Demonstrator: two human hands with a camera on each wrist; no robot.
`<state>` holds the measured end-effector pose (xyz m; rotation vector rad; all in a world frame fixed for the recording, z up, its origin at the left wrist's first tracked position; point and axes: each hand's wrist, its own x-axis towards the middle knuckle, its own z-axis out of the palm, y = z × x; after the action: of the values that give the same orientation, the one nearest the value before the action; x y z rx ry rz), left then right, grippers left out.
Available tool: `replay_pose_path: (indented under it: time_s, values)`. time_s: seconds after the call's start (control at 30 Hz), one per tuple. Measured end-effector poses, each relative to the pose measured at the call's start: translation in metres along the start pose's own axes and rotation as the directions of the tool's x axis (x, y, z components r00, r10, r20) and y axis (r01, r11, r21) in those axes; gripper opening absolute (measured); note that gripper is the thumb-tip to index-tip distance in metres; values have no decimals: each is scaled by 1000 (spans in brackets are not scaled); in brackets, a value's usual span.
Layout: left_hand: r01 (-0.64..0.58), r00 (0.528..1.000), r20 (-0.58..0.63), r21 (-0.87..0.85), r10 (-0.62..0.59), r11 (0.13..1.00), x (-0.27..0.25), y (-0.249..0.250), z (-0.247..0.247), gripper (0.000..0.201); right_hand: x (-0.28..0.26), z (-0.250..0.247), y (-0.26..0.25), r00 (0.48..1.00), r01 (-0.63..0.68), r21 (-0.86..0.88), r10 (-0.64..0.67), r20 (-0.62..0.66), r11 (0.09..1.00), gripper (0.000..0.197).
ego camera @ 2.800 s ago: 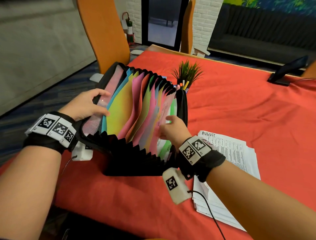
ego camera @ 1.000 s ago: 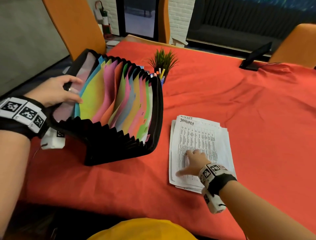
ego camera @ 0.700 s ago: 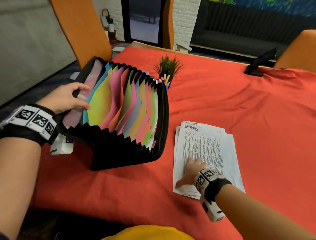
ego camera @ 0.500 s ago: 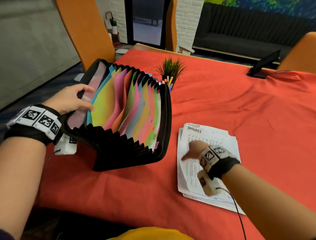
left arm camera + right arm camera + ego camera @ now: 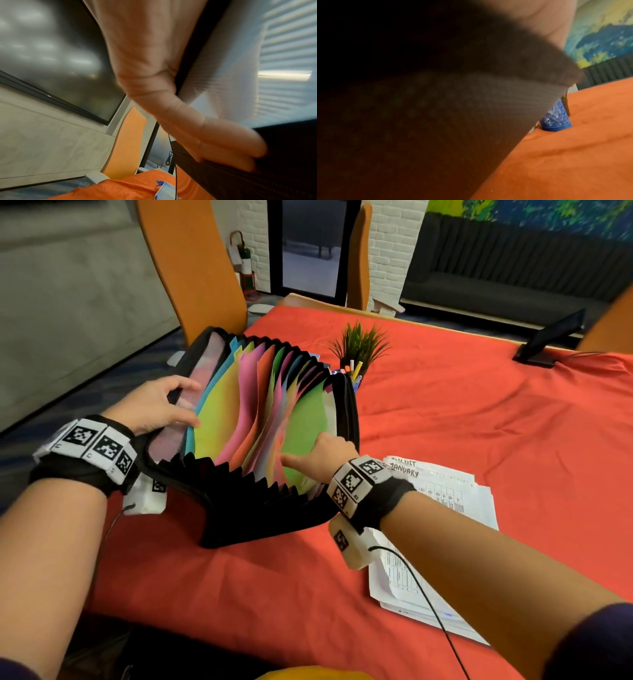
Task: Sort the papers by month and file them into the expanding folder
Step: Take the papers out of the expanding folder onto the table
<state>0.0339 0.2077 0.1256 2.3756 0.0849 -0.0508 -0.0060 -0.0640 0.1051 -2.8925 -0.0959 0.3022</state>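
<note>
The black expanding folder (image 5: pixel 260 508) stands fanned open on the red cloth, its coloured dividers spread. My left hand (image 5: pixel 161 402) grips its near-left flap, thumb inside and fingers over the edge; the left wrist view shows those fingers (image 5: pixel 205 135) along the black rim (image 5: pixel 274 162). My right hand (image 5: pixel 322 453) is at the rear pockets, with its thumb on the front of the green divider (image 5: pixel 305 422) and its fingers tucked behind it. It holds no sheet. The paper stack (image 5: pixel 445 498), topped by a sheet headed JANUARY, lies to the right of the folder. The folder's dark back wall (image 5: pixel 436 108) fills the right wrist view.
A small plant pot with pens (image 5: pixel 359 350) stands just behind the folder; its blue mesh base (image 5: pixel 556 119) shows in the right wrist view. An orange chair (image 5: pixel 191 268) is at the far left, and a dark stand (image 5: pixel 548 340) at the far right. Red cloth (image 5: pixel 479 412) spreads to the right.
My right hand has left the paper stack and moved up and left to the folder's rear dividers, taking no sheet along. The left hand has kept its hold on the flap.
</note>
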Motion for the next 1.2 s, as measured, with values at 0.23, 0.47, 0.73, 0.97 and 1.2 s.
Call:
replay_pose_path:
  time_s: [0.23,0.47,0.73,0.97,1.2]
  values:
    - [18,1000,-16,-4,-18,1000,1,-3,-2,57,-2,10,-21,994,87,-10,-88,-70,996,53]
    - [38,999,-11,-15,-38,999,0,-7,-8,56,3,-2,-25,969,234,376,-186,-161,897,39]
    - [15,1000,-24,-5,-15,1000,2,-11,-7,57,25,-16,-10,991,-124,297,102,90,947,61]
    - [24,999,-24,-14,-24,1000,1,-9,-6,55,32,-23,-6,965,-148,346,58,257,926,41]
    - [35,999,-37,-24,-35,999,0,-12,-7,56,31,-14,-11,953,-138,224,68,295,965,32]
